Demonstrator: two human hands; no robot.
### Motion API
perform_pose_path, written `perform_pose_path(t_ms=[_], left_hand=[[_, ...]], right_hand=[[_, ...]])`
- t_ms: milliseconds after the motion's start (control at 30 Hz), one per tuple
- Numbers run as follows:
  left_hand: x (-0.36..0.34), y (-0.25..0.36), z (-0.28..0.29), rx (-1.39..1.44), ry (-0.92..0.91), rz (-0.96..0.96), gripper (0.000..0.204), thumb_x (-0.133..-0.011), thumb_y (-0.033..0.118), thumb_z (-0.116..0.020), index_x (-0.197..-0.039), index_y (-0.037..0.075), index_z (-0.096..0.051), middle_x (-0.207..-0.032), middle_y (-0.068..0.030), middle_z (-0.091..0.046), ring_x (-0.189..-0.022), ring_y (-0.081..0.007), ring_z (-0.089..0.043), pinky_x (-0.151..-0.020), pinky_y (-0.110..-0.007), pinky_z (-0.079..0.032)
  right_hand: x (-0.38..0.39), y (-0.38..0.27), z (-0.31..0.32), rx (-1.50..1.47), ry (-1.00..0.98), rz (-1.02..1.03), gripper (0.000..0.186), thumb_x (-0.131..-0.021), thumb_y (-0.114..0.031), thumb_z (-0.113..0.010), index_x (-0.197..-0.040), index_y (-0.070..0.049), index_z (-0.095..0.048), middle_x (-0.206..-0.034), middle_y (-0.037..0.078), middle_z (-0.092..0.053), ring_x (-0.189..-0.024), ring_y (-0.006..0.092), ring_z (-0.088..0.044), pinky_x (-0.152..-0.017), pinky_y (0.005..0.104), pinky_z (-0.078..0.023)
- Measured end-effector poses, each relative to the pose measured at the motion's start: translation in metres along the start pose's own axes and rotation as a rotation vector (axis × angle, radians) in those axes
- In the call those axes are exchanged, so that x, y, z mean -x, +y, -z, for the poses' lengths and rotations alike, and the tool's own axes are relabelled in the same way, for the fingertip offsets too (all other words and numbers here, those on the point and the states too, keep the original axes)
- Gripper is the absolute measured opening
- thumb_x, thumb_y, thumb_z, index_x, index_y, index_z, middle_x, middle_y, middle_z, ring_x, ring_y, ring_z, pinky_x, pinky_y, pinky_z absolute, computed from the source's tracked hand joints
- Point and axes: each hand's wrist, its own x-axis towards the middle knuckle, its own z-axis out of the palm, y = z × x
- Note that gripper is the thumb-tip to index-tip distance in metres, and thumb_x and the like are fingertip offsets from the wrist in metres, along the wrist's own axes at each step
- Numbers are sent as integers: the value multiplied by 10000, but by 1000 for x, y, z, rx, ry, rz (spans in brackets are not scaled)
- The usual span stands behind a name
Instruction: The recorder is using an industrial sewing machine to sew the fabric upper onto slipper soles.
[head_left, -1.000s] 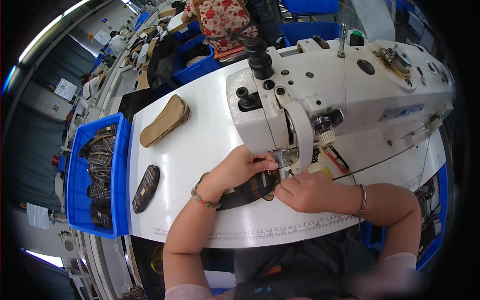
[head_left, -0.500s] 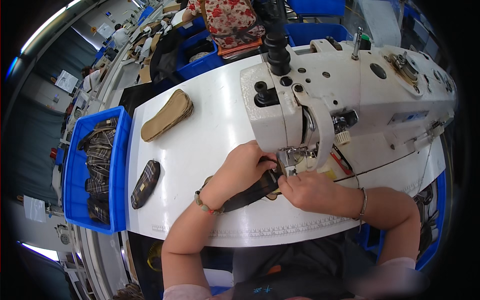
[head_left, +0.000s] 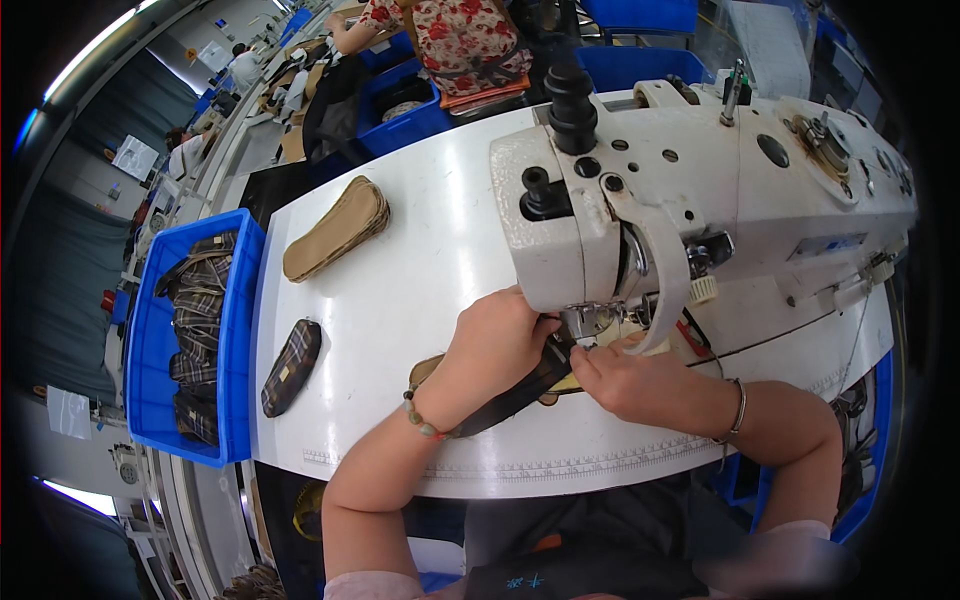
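Note:
A white industrial sewing machine [head_left: 700,200] stands on a white table [head_left: 400,290]. My left hand [head_left: 490,350] presses on a dark strap [head_left: 515,395] that lies over a tan sole-shaped piece [head_left: 428,368] under the needle area. My right hand [head_left: 630,380] pinches the same strap just right of the presser foot [head_left: 590,322]. Both hands touch the workpiece close to the needle, which the machine head partly hides.
A stack of tan sole-shaped pieces [head_left: 335,230] lies at the table's far left. A plaid piece [head_left: 290,365] lies near the left edge. A blue bin [head_left: 190,335] of plaid pieces stands left of the table. Another person in a floral top [head_left: 460,40] sits beyond.
The view has shifted closer to the machine. Both hands stay on the strap at the presser foot, with the strap fed slightly further under it.

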Motion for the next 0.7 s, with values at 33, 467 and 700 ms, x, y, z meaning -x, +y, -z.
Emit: perform_pose_path(t_ms=[33, 467, 700], left_hand=[[0, 0, 0, -1, 2, 2, 131, -855, 144, -706, -936, 41, -710, -884, -161, -692, -820, -371, -673, -706, -459, -539], [-1, 6, -3, -84, 20, 65, 177, -834, 163, -738, -939, 23, -708, -885, -166, -688, -822, -366, -677, -686, -455, -547], [-2, 1, -4, -83, -30, 160, 205, -808, 157, -766, -965, 36, -713, -872, -162, -675, -827, -378, -672, -695, -462, -548]], right_hand=[[0, -1, 0, -1, 1, 2, 73, -765, -115, -624, -818, -64, -617, -660, 4, -574, -530, 120, -606, -419, 332, -452], [-3, -2, 16, -175, -161, -92, 88, -789, -66, -614, -862, -18, -629, -741, 81, -641, -540, 197, -645, -489, 425, -505], [-9, -3, 28, -105, -186, -66, 376, -741, -65, -643, -1088, 64, -711, -600, 28, -596, -485, 157, -607, -411, 345, -448]])
